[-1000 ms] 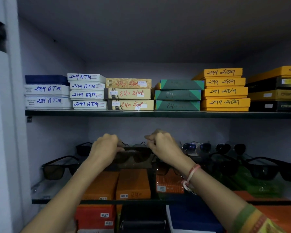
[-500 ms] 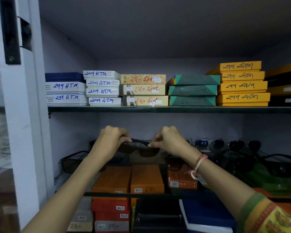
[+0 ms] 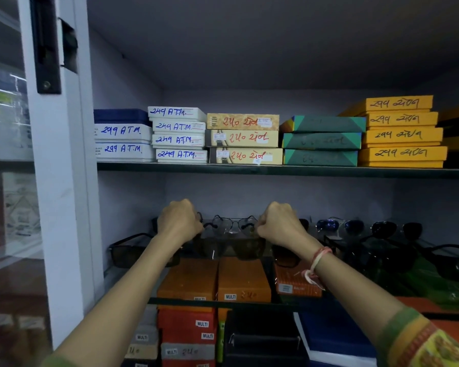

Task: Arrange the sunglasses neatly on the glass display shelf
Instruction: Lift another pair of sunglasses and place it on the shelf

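I see my left hand (image 3: 179, 223) and right hand (image 3: 281, 223) apart, each closed on one end of a thin wire-framed pair of sunglasses (image 3: 233, 225) over the glass shelf (image 3: 223, 303), behind a dark brown pair (image 3: 231, 246). More sunglasses (image 3: 339, 225) lie to the right. Labelled boxes (image 3: 243, 139) fill the upper shelf (image 3: 276, 170).

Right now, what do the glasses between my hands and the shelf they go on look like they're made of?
The glasses look like thin dark metal wire with clear or lightly tinted lenses, judging by the slim rims. The shelf looks like glass: its front edge is greenish, and the orange boxes below show through.
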